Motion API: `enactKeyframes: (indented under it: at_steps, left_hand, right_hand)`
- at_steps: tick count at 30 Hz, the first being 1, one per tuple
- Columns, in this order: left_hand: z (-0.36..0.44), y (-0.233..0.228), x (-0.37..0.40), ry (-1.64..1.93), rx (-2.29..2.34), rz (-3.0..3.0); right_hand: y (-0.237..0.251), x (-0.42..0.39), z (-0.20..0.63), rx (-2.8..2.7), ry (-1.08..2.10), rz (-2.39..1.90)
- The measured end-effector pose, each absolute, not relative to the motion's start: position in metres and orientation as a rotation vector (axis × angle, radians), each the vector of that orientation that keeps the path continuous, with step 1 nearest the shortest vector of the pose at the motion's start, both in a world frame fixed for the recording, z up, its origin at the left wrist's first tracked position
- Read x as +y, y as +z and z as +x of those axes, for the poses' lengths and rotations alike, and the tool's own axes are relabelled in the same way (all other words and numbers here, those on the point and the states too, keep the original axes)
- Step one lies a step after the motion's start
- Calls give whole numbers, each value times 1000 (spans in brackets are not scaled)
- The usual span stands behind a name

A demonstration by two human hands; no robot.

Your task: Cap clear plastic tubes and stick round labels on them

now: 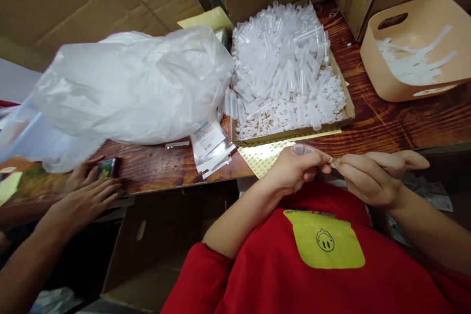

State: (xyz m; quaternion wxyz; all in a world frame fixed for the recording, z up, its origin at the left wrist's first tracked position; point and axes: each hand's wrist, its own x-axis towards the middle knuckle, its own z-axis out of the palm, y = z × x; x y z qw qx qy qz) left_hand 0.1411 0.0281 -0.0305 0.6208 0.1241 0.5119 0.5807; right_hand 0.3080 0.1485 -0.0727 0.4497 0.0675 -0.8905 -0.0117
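- The left hand (294, 169) is pinching a small clear tube (302, 149), its grip pressed together around the body so the open end is facing the right hand (371, 176).
- The right hand's grip is nipping a tiny piece at the tube's mouth; what the piece is cannot be told.
- Both hands are working just off the tabletop's (386, 122) near edge, above a red shirt.
- The tube is looking translucent and slim, matching the tube heap in the cardboard tray (294, 133) close behind.
- A co-worker's hands (88, 191) are resting at the near-left edge, under a plastic bag (128, 83).
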Motion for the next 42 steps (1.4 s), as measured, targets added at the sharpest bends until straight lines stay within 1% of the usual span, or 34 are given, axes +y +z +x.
enactKeyframes:
  at_steps: [6,10,14,17,23,26,28,35,39,42]
  left_hand:
    - [140,-29,31,1324,1151,182]
    - [139,-31,27,1402,1198,281]
    - [141,-34,17,1475,1371,445]
    - [144,-35,8,1512,1534,693]
    - [146,-44,1,1534,1877,1517]
    - [145,-52,2,1556,1840,1752]
    - [144,-56,1,1567,1763,1802]
    - [144,-64,-4,1593,1657,1801]
    - [144,-64,-5,1569,1674,1879]
    - [144,-65,-6,1534,1746,1964]
  right_hand:
    - [-67,148,307,-2201,3,146]
    - [-62,147,306,-2202,82,124]
    - [-54,143,305,-2151,165,-60]
    - [-49,139,306,-2109,259,-156]
    - [-35,129,306,-2135,553,-168]
    - [-26,123,301,-2113,756,-108]
    - [-21,118,296,-2131,830,-94]
    - [-17,111,295,-2227,909,-131]
    - [-11,107,298,-2274,969,-238]
    - [-7,106,296,-2299,999,-218]
